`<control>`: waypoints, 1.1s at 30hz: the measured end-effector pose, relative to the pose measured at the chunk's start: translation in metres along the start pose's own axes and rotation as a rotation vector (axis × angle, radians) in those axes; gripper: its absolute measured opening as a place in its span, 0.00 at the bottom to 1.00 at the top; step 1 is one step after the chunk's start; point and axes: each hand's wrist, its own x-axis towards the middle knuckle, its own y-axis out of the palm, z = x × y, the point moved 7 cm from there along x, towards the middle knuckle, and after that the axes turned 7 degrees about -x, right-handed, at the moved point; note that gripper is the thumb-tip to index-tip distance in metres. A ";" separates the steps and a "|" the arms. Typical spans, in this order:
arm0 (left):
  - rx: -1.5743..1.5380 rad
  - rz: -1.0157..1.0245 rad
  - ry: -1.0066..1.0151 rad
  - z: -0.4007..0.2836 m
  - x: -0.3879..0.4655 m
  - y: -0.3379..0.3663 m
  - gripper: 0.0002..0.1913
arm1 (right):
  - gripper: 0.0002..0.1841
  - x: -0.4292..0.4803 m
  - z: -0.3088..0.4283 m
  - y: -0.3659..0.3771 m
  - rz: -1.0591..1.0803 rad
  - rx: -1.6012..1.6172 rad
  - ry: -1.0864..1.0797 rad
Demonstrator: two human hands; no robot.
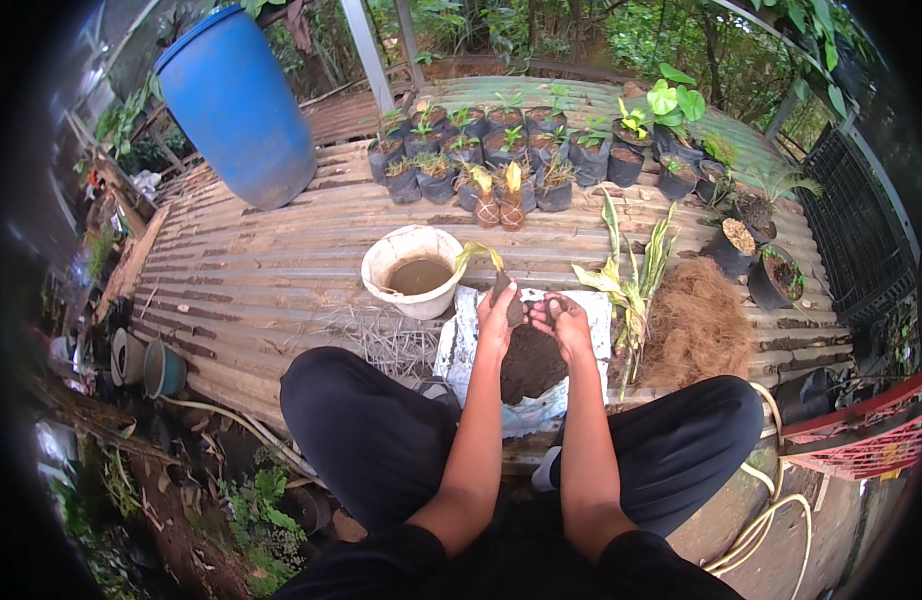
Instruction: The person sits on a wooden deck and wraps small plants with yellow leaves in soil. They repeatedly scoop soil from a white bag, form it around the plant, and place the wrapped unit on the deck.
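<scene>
My left hand (498, 319) grips a yellow-green leaf cutting (476, 251) by its base, which is packed in a lump of dark wet soil (504, 289). Close beside it, my right hand (566, 322) has its fingers curled around a small dark lump that looks like soil. Below both hands, a heap of dark soil (532, 364) lies on a white plastic sheet (455, 349). A whitish bucket of murky water (371, 259) stands to the left of my hands. Variegated snake plant leaves (633, 292) lie just right of the sheet.
Brown coconut fibre (701, 326) is piled at the right; dry grass strands (397, 341) lie at the left. Two wrapped cuttings (500, 210) stand before rows of black potted seedlings (506, 146) on corrugated metal sheeting (228, 285). A blue barrel (240, 112) and red crate (858, 427) flank me.
</scene>
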 end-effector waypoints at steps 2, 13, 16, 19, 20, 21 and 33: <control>0.107 -0.009 0.023 0.003 0.000 0.006 0.15 | 0.10 0.008 -0.006 -0.009 0.005 -0.036 -0.048; 0.810 -0.090 0.452 -0.004 -0.020 0.024 0.21 | 0.17 0.004 -0.001 -0.004 -0.115 0.007 -0.172; 0.836 -0.139 0.455 0.001 -0.018 0.024 0.26 | 0.29 -0.002 0.008 0.008 -0.159 -0.223 -0.217; 0.774 -0.057 0.251 0.007 -0.017 0.026 0.32 | 0.37 -0.001 0.008 0.020 -0.177 -0.441 -0.244; 0.758 -0.036 0.346 0.013 -0.006 0.019 0.30 | 0.37 -0.002 0.006 0.023 -0.153 -0.429 -0.260; 0.772 -0.032 0.316 0.013 -0.008 0.018 0.31 | 0.38 -0.009 0.009 0.029 -0.126 -0.418 -0.270; 0.793 -0.110 0.303 -0.006 -0.017 0.015 0.28 | 0.43 -0.006 0.005 0.035 -0.054 -0.530 -0.195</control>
